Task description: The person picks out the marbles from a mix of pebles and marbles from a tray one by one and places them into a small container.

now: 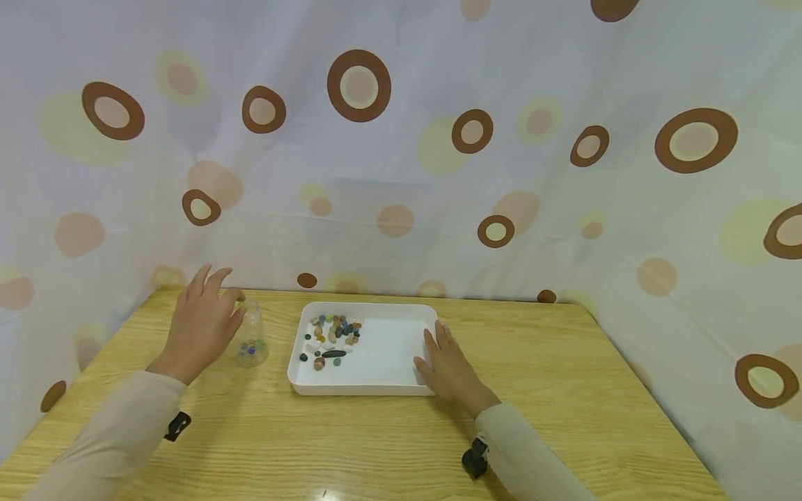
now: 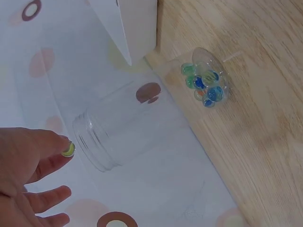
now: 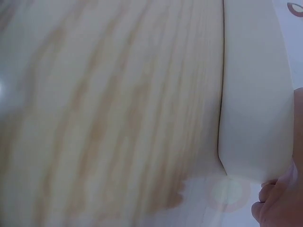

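Between thumb and index finger my left hand (image 1: pixel 203 321) pinches a yellow-green glass marble (image 2: pixel 69 149). It is held just outside the mouth of a clear jar (image 2: pixel 106 137), which stands upright on the table. Several blue and green marbles (image 2: pixel 208 84) lie at the jar's bottom. My right hand (image 1: pixel 452 369) rests on the right edge of a white tray (image 1: pixel 388 386), fingers spread and extended. In the right wrist view, part of that hand (image 3: pixel 279 201) shows beside the tray's wall. Several mixed pebbles and stones (image 1: pixel 334 337) are scattered over the tray's left half.
The wooden table (image 1: pixel 532 362) extends to both sides of the tray and in front of it. A pale curtain (image 1: pixel 401 160) with brown and yellow ring shapes hangs right behind the table's far edge. The jar stands left of the tray, with a gap between them.
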Demonstrator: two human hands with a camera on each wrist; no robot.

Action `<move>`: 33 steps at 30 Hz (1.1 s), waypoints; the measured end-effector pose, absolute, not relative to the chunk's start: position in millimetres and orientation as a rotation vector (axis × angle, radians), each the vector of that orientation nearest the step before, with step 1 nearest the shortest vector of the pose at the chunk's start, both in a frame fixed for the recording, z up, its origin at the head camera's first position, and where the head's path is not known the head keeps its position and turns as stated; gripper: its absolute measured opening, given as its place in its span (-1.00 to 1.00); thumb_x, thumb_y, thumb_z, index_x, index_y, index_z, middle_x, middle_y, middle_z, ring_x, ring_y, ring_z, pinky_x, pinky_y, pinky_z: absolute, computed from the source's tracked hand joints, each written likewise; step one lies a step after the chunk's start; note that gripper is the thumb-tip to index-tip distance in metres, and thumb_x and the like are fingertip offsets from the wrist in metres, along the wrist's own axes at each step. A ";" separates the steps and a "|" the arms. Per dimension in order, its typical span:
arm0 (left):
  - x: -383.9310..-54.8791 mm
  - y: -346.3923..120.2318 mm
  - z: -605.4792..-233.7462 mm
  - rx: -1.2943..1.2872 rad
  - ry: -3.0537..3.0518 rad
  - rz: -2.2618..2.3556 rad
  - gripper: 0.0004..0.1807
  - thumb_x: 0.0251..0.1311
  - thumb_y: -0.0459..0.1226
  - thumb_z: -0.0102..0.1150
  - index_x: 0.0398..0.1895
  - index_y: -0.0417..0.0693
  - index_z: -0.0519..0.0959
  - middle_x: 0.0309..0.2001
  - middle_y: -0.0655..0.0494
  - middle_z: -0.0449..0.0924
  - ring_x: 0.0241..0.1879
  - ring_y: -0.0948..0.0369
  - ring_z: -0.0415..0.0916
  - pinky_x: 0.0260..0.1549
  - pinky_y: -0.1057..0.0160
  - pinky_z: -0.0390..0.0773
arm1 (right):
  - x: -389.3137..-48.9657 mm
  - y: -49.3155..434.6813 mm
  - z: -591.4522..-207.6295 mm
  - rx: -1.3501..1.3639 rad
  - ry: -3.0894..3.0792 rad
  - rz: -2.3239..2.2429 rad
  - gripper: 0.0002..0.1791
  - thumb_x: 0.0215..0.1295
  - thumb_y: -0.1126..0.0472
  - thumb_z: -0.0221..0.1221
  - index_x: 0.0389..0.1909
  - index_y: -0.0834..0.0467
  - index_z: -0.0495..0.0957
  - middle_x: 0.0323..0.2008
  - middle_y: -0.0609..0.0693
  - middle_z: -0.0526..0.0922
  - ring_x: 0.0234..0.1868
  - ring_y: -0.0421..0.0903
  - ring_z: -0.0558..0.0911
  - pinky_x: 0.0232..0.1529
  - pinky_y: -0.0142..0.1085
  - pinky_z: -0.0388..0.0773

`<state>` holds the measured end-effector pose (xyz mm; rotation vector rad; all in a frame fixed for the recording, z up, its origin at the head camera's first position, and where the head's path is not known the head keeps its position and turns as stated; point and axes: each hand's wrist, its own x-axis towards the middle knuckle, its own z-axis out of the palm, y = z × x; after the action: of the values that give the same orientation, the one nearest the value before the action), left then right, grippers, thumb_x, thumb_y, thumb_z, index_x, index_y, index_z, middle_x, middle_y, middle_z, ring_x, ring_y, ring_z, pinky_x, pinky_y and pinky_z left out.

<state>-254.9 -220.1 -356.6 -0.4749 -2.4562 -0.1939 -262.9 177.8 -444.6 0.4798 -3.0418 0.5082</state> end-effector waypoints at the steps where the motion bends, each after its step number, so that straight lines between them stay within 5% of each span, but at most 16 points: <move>1: -254.3 -222.1 -356.7 -0.476 -2.447 -0.195 -0.83 0.02 -0.38 0.36 -0.31 -0.25 0.61 0.17 -0.38 0.37 0.26 -0.36 0.14 0.06 -0.38 0.30 | -262.7 177.8 -444.7 0.479 -3.041 0.511 -0.27 0.47 -0.05 -0.10 0.44 0.35 0.02 0.48 0.35 -0.18 0.49 0.26 -0.16 0.43 0.10 -0.05; 33: -251.9 -226.6 -356.6 -0.519 -2.433 -0.177 -0.86 -0.05 -0.39 0.38 -0.38 -0.22 0.65 0.08 -0.38 0.45 0.23 -0.35 0.18 0.04 -0.39 0.29 | -263.0 179.2 -442.2 0.481 -3.066 0.546 -0.28 0.48 -0.05 -0.12 0.45 0.35 0.01 0.48 0.33 -0.20 0.50 0.24 -0.19 0.45 0.07 -0.11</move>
<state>-251.9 -226.6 -356.6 -0.5193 -2.4330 -0.1768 -263.0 179.2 -442.2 0.4810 -3.0665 0.5461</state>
